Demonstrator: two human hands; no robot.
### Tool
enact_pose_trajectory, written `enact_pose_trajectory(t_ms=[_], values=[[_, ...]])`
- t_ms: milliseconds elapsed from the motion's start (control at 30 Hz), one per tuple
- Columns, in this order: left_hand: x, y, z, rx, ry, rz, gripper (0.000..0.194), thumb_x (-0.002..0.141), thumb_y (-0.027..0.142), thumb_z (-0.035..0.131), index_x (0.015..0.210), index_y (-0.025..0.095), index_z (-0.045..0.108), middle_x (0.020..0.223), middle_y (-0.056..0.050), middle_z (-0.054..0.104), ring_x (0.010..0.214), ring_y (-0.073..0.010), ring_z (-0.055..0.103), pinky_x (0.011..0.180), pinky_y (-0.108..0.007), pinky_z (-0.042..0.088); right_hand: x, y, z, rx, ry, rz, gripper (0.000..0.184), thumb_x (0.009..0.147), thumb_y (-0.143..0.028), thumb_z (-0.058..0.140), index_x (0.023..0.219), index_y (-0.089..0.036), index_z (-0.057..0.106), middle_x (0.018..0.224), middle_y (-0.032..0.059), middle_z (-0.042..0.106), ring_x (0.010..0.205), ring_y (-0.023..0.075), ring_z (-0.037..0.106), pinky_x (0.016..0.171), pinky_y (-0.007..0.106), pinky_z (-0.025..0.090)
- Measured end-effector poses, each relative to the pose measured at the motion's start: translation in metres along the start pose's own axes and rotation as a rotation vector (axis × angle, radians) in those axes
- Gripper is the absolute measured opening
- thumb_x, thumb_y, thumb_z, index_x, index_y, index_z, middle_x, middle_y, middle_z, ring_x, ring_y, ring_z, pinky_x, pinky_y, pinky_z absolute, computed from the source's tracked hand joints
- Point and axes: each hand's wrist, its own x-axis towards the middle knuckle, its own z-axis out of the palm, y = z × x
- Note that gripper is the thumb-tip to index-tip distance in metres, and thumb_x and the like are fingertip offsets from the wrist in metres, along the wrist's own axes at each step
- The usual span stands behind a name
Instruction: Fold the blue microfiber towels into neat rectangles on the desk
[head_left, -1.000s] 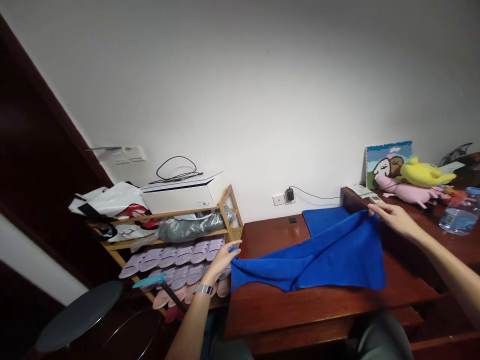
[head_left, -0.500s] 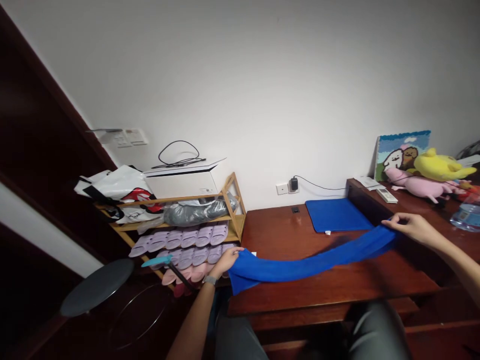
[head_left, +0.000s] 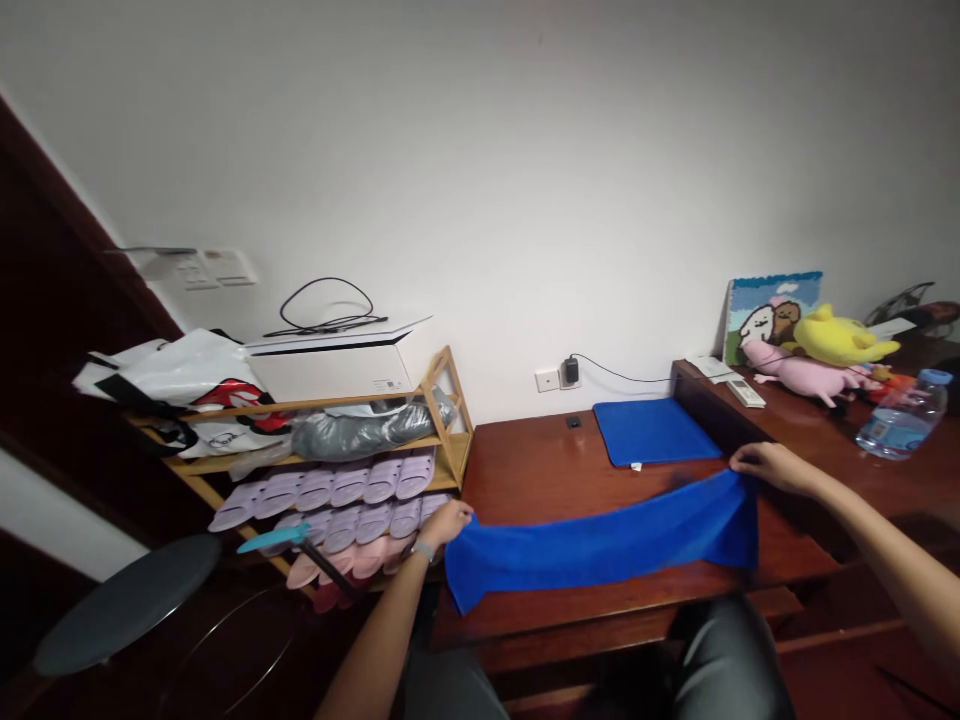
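Observation:
A long blue cloth (head_left: pixel 600 548) stretches between my two hands over the front of the brown wooden table (head_left: pixel 517 470). My left hand (head_left: pixel 448 524) pinches its left upper corner, with the corner end drooping below. At the right upper corner, my right hand (head_left: pixel 772 466) is closed on the cloth, and a flap hangs down under it. The middle sags a little and shows soft folds. Behind it on the table lies a second blue cloth (head_left: pixel 654 432), flat and squared, with a small white tag at its front edge.
Left of the table stands a wooden rack (head_left: pixel 457 440) with slippers (head_left: pixel 379 478), a white box (head_left: pixel 330 368) and a bag. A black stool (head_left: pixel 131 600) is at lower left. On the raised right surface are plush toys (head_left: pixel 840 336), a remote (head_left: pixel 745 393) and a water bottle (head_left: pixel 904 420).
My right hand has moved left and slightly lower, and the cloth has spread from a narrow band into a wider strip with its right end hanging. The view has turned a little right.

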Motion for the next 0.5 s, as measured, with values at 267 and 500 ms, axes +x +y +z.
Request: enact_pose_trajectory(t_ms=[267,500], values=[[0.059,0.078,-0.094,-0.393,0.559,0.223,0.051,0.091,0.060,0.059,0.111,0.014,0.068,0.112,-0.014,0.077,0.105,-0.0235,0.070,0.092,-0.035,0.055,0.021,-0.046,-0.065,0.026,0.581,0.032,0.063,0.086,-0.079,0.046,0.098,-0.022,0.070,0.100,0.0147,0.078,0.082,0.0275,0.070,0.082,0.041,0.052],[0.016,0.056,-0.072,-0.563,0.631,0.222,0.053,0.090,0.068,0.056,0.106,0.018,0.061,0.098,-0.008,0.074,0.070,-0.0167,0.069,0.067,-0.032,0.058,-0.022,-0.033,-0.019,0.314,0.656,0.155,0.060,0.080,-0.078,0.060,0.098,-0.022,0.073,0.092,0.0086,0.079,0.086,0.0263,0.072,0.084,0.038,0.054]])
